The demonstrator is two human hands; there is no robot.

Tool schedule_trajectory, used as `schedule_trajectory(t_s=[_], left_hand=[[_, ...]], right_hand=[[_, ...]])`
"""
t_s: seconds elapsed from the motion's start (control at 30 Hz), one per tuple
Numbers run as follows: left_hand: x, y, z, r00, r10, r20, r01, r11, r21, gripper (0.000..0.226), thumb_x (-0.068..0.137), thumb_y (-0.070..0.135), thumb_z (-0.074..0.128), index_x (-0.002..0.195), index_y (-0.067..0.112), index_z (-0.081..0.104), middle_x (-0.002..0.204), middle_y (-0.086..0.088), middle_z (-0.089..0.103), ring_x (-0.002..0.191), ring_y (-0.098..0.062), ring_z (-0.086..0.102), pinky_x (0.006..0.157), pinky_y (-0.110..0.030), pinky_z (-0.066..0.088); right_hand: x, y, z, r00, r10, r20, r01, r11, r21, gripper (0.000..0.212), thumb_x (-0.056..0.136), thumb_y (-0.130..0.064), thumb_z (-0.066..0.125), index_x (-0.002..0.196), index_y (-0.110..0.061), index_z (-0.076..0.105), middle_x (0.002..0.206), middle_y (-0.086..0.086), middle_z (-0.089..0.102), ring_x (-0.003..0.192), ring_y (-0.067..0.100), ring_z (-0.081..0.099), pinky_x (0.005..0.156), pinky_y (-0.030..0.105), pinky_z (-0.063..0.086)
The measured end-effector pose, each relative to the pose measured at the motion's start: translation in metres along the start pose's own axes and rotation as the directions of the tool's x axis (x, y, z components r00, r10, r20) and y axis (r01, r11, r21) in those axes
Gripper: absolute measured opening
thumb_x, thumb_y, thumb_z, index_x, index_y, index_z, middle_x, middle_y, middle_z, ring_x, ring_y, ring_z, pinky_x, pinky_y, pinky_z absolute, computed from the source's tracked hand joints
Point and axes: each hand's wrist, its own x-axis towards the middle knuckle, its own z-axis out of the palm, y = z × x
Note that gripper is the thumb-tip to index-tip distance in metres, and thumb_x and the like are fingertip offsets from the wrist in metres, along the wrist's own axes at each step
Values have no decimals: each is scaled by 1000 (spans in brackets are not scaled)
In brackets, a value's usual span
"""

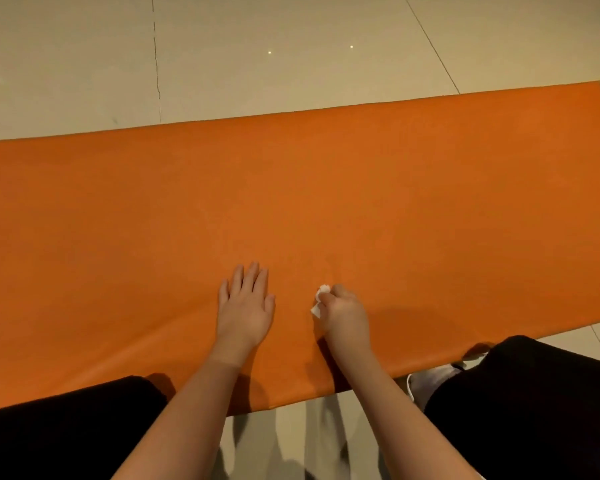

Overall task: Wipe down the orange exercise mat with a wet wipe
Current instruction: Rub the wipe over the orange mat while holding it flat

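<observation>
The orange exercise mat (326, 185) is laid flat on the tiled floor (257, 46), with its long axis running left to right across the view and its right end angled slightly away. Its near edge is met by the knees (534, 393) of the person, which are clad in black; part of a white shoe (426, 382) is seen beside the right knee.

The wet wipe (321, 297) is held crumpled in the grip of the right hand (343, 317): the fingers are curled round it, and only a small white wad shows at the thumb side. The wad appears to be touching the mat, though contact cannot be fully confirmed from this angle. The left hand (246, 306) is laid flat on the mat just beside it, fingers straight and together, nothing held; it is judged to be there to steady the mat.

Both hands are placed close to the near edge and roughly midway along the visible length. From the grip, therefore, the bulk of the unwiped surface is judged to lie forward, toward the far edge, and out along the long axis to either side. The stretch to the right is nearer the wiping hand; the stretch to the left is blocked by the pressing hand, which would have to be shifted before a stroke is carried that way. No wet sheen is made out on the surface, so progress cannot be gauged.
</observation>
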Motion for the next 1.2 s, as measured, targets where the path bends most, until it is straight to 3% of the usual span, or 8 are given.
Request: schedule_trajectory(t_s=[0.07, 0.27, 0.47, 0.57, 0.67, 0.87, 1.07, 1.2], left_hand=[[-1, -2, 7, 999, 3, -37, -4, 1000, -23, 55, 105, 41, 22, 157, 25, 11, 164, 6, 0, 151, -18, -8, 121, -43, -2], [3, -3, 9, 1000, -8, -12, 8, 1000, -21, 55, 105, 42, 20, 157, 27, 8, 164, 8, -5, 150, -16, -12, 120, -41, -5], [7, -2, 6, 999, -15, -50, 12, 997, -70, 70, 89, 49, 12, 154, 25, 25, 163, 5, 13, 149, -18, 2, 117, -40, -1], [20, -1, -3, 993, -1, -121, -16, 990, -141, 70, 88, 49, 15, 145, 19, 42, 155, -1, 31, 145, -21, 18, 115, -39, 9], [52, -5, -16, 987, 6, -163, -29, 990, -139, 58, 98, 42, 27, 148, 16, 36, 158, -3, 26, 147, -23, 14, 118, -41, 7], [95, -12, -6, 953, -26, -303, 13, 999, -43, 55, 99, 36, 28, 148, 12, 37, 157, -6, 31, 146, -26, 20, 115, -44, 11], [98, -17, 9, 915, 2, -403, 1, 1000, 8, 54, 96, 34, 33, 143, 9, 46, 152, -9, 41, 143, -30, 31, 113, -48, 20], [98, -16, 10, 911, 6, -412, -10, 1000, -8, 54, 95, 32, 35, 142, 9, 47, 151, -9, 42, 143, -29, 32, 113, -49, 23]], right_hand=[[11, 13, 1, 1000, -10, -10, 11, 998, 57, 12, 70, -15, 60, 70, -6, 69, 69, 11, 57, 61, 33, 58, 45, 28, 36], [51, 41, -1, 921, 347, -175, -329, 936, 123, 11, 79, 0, 61, 84, 5, 69, 81, 20, 56, 75, 40, 55, 57, 32, 30], [57, 17, 24, 999, -47, -14, 47, 997, 56, 6, 75, 1, 66, 79, -1, 70, 76, 13, 55, 68, 32, 56, 52, 32, 40], [78, 42, 14, 991, 72, -114, -64, 995, 71, 8, 80, -4, 66, 85, 1, 70, 81, 16, 57, 75, 34, 56, 55, 35, 44], [86, 35, 16, 935, 272, -228, -240, 958, 158, 7, 80, 0, 62, 80, 6, 66, 81, 20, 55, 74, 37, 55, 57, 34, 36], [83, 18, 32, 982, -128, -137, 144, 983, 116, 11, 79, -3, 57, 83, -2, 68, 80, 10, 57, 72, 30, 54, 51, 36, 46], [139, 44, 24, 910, 239, -339, -166, 959, 231, 23, 85, -10, 50, 85, 6, 67, 83, 18, 55, 79, 37, 53, 61, 36, 40], [129, 14, 42, 957, -55, -286, 91, 989, 116, 15, 84, -7, 58, 90, 3, 66, 85, 16, 57, 75, 30, 50, 65, 34, 36]])
